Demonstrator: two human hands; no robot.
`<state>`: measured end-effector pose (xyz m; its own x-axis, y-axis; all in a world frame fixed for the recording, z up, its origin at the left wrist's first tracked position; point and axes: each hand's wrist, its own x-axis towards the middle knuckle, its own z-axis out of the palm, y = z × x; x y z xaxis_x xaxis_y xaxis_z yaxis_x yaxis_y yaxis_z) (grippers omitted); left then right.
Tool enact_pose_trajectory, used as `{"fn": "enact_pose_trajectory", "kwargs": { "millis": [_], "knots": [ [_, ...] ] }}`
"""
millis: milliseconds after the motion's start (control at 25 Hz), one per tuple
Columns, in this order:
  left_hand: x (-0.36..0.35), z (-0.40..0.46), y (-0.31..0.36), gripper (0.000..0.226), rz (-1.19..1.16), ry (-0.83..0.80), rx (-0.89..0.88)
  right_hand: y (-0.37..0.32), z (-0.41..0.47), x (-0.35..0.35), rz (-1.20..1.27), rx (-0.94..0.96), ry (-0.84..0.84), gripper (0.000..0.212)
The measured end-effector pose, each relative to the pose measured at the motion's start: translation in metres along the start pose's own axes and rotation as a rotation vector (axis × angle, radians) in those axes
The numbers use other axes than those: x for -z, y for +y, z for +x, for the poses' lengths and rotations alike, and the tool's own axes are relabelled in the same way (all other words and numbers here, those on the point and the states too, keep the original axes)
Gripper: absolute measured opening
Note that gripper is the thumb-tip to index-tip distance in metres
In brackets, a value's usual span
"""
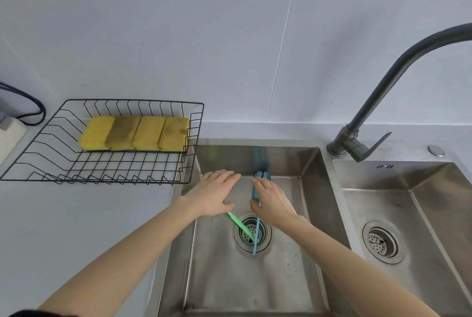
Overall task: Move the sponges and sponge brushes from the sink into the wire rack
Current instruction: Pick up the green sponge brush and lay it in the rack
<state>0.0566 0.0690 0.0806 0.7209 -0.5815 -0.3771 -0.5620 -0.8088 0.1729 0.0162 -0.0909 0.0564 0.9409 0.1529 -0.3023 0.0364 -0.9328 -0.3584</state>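
Rack (63,160) on the surface (76,214) at far left, black wire, holding four yellow sponges (135,133) in a row along its back edge. Left basin (310,189) of the sink just right of it. Left hand (213,194) palm down over the green brush (241,226), fingers spread and flat, head hidden beneath; whether it grips cannot be told. Green handle crosses the drain (252,233). Right hand (272,201) beside it, fingers resting on the blue brush (258,183), not clearly clamped. Faucet (398,68) at right.
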Motion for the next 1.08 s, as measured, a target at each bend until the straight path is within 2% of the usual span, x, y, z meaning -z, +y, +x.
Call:
{"fn": "enact_pose_trajectory", "kwargs": {
  "millis": [240,560,840,1080],
  "knots": [
    [-0.038,0.019,-0.007,0.070,-0.029,-0.119,0.024,0.010,0.017,-0.035,0.119,-0.091,-0.132,0.055],
    [-0.080,0.056,-0.026,0.068,-0.047,-0.230,0.113,0.023,0.045,-0.086,0.128,-0.216,-0.351,0.046],
    [-0.106,0.080,-0.044,0.069,0.008,-0.189,0.185,0.036,0.064,-0.112,0.071,-0.261,-0.447,0.030],
    [-0.115,0.086,-0.054,0.072,0.084,-0.148,0.188,0.037,0.072,-0.122,-0.110,-0.220,-0.453,0.030]
  ]
}}
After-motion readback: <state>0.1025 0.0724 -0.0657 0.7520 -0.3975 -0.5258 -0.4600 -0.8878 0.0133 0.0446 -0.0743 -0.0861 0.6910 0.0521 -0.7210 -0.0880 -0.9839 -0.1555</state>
